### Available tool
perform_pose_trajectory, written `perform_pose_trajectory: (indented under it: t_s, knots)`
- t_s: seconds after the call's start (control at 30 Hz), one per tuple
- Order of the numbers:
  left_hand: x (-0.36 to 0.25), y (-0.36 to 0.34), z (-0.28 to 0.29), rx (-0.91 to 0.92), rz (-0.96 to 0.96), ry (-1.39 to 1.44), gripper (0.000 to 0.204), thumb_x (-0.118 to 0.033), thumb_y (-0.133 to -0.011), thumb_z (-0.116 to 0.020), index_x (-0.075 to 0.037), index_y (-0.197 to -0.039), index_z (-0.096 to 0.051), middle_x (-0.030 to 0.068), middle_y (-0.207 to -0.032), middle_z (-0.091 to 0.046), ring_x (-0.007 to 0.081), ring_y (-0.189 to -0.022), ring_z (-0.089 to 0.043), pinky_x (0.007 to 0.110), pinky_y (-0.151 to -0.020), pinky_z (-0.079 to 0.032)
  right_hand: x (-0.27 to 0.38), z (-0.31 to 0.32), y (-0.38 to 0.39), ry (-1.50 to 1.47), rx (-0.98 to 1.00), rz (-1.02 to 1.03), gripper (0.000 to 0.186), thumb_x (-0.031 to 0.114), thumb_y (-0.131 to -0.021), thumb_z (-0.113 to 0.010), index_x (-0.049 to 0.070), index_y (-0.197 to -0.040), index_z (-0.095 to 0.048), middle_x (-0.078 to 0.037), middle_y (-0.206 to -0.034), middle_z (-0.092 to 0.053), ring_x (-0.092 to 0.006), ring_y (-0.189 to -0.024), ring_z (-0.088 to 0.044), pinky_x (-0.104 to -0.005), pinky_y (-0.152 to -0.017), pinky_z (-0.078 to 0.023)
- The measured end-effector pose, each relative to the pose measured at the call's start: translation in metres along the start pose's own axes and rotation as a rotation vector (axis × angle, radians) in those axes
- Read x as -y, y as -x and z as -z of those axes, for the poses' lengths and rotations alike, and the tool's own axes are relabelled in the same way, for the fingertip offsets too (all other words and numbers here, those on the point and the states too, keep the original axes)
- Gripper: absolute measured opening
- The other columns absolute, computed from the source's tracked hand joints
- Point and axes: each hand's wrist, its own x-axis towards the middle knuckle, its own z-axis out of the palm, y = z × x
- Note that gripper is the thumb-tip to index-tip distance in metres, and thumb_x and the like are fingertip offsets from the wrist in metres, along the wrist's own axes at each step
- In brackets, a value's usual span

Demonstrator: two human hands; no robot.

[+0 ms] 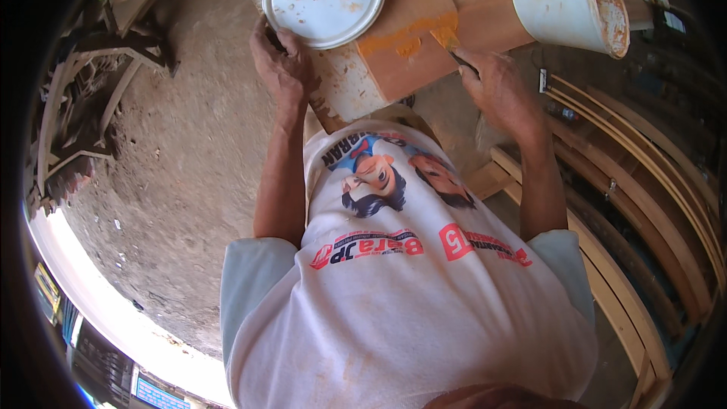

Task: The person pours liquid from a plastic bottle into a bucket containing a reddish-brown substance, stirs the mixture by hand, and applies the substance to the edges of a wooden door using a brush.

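Observation:
My right hand (503, 95) is closed round the dark handle of a putty knife (445, 36). Its blade, smeared with orange filler, rests on a reddish-brown wooden panel (420, 76). A band of orange filler (409, 34) runs across that panel, left of the blade. At the left, a round white bucket lid (322, 0) with dried orange smears lies over a pale, stained board (341, 87). My left hand (286, 64) is curled at the lid's near left rim, thumb and fingers against it; some fingertips are hidden.
A white bucket (568, 7), smeared with orange inside, lies tilted on the wood at the right. Long wooden strips (628, 174) are stacked along the right side. A wooden frame (113, 60) stands on the bare dirt floor (182, 159) at the left.

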Motion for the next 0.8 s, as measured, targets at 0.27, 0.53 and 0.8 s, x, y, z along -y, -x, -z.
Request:
perform_pose_trajectory:
  t_s: [0.27, 0.53, 0.8]
  knots:
    - [0.005, 0.002, 0.003, 0.033, 0.072, -0.007, 0.045, -0.017, -0.104, -0.061, 0.004, -0.143, -0.055, 0.0237, -0.125, -0.066, 0.0343, -0.110, -0.068, 0.044, -0.097, -0.055, 0.003, -0.023, 0.013, -0.026, -0.116, -0.011, 0.031, 0.014, -0.101, -0.062, -0.002, -0.126, -0.069, -0.028, -0.110, -0.071, -0.0471, -0.104, -0.068, -0.0543, -0.089, -0.054]
    - [0.004, 0.001, 0.003, 0.039, 0.005, 0.023, 0.038, -0.013, -0.108, -0.056, 0.009, -0.139, -0.054, 0.0233, -0.119, -0.068, 0.0256, -0.106, -0.069, 0.036, -0.093, -0.056, 0.002, -0.009, 0.001, -0.014, -0.031, -0.087, 0.029, 0.014, -0.099, -0.063, -0.003, -0.121, -0.069, -0.028, -0.109, -0.071, -0.0477, -0.103, -0.068, -0.0544, -0.089, -0.054]
    - [-0.006, 0.000, 0.008, 0.056, -0.016, -0.025, 0.046, -0.019, -0.105, -0.059, 0.006, -0.143, -0.054, 0.0222, -0.119, -0.065, 0.0296, -0.104, -0.067, 0.042, -0.093, -0.055, 0.036, -0.050, 0.018, -0.078, -0.041, 0.059, 0.035, 0.014, -0.100, -0.062, -0.003, -0.130, -0.066, -0.027, -0.108, -0.070, -0.0468, -0.097, -0.070, -0.0534, -0.084, -0.057]
